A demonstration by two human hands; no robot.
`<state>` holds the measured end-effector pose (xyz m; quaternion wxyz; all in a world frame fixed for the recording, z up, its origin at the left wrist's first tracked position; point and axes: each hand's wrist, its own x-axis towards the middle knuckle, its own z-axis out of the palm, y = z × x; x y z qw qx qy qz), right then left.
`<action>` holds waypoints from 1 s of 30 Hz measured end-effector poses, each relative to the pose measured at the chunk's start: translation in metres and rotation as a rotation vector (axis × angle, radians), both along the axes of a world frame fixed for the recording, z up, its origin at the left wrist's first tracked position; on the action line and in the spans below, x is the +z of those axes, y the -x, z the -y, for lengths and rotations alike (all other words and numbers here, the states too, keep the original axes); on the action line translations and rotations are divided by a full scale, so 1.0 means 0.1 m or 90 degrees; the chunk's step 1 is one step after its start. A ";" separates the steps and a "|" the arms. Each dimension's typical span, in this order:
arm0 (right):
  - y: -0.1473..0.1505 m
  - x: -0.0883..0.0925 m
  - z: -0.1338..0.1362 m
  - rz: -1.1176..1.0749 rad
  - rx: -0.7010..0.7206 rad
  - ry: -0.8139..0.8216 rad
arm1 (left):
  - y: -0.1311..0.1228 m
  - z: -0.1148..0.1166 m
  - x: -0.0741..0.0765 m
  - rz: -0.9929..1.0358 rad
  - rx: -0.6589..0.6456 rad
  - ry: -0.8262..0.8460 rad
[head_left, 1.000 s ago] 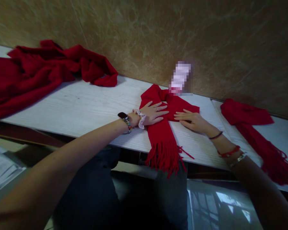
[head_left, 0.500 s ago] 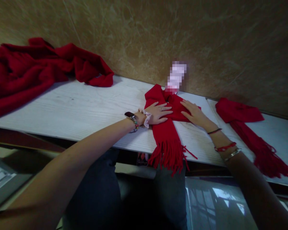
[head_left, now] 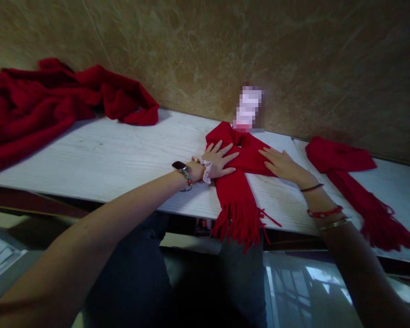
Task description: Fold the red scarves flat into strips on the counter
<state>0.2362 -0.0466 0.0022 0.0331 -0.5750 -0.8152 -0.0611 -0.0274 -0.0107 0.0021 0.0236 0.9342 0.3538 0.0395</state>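
White worktop (head_left: 123,159), brown wall (head_left: 191,54). Two scarves (head_left: 234,189), one red heap (head_left: 64,98). Left hand (head_left: 219,161), right hand (head_left: 284,166) on scarf; grip spread, empty.

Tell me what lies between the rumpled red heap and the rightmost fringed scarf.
In the head view: the middle red scarf, the left hand and right hand resting on it, and a pixelated item behind it.

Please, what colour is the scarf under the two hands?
The scarf is plain red, and its fringe too; the head view shows it best.
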 end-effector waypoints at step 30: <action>0.24 -0.11 0.11 -0.024 0.090 0.031 | 0.46 -0.20 -0.12 0.069 -0.017 0.019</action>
